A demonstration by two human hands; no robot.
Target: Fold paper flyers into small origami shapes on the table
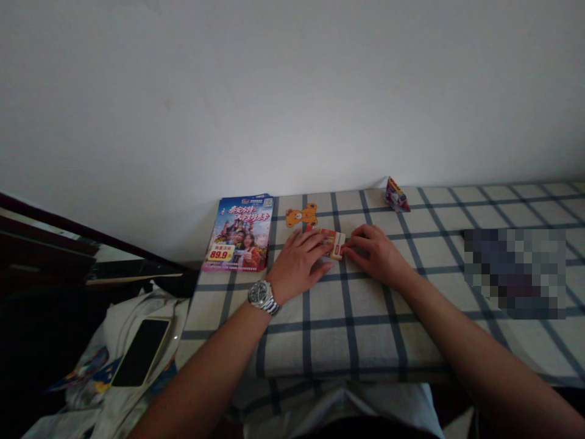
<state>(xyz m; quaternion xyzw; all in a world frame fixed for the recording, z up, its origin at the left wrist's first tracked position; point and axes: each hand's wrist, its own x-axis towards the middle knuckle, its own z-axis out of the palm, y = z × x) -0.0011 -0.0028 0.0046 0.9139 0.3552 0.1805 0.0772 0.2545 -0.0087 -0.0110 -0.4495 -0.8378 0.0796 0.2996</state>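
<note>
A small folded paper (335,242), printed red, orange and white, lies on the checked tablecloth (347,317) between the two hands. The left hand (299,265) lies at eight o'clock from it, spread flat and palm down, its fingertips resting on the paper's left part and grasping nothing. The right hand (375,253) lies at four o'clock, fingers bent, their tips touching the paper's right end; whether they pinch the edge or only press on it cannot be told. A silver wristwatch (264,297) sits on the left wrist. At eleven o'clock from the paper, near it, lies an orange bear-shaped cutout (301,216); at nine o'clock a stack of colourful flyers (238,233); at two o'clock, well apart by the wall, another folded paper piece (396,195). A dark phone (141,352) lies off the table at seven o'clock.
</note>
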